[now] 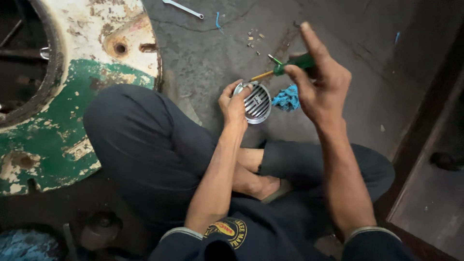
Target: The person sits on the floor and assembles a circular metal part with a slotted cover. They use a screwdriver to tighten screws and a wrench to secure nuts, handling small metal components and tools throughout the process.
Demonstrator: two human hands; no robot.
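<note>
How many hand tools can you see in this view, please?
2: a green-handled screwdriver held in the right hand, and a wrench lying on the floor at the top edge. Others may be hidden.

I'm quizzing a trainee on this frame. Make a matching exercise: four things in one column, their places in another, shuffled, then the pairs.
Things:
1. round metal grille
2. green-handled screwdriver
3. blue rag
4. small screws

Places:
A. loose on the floor, far from the person
B. in the right hand
C. on the floor beside the grille
D. held by the left hand

Pairs: 1-D, 2-B, 3-C, 4-A
</note>
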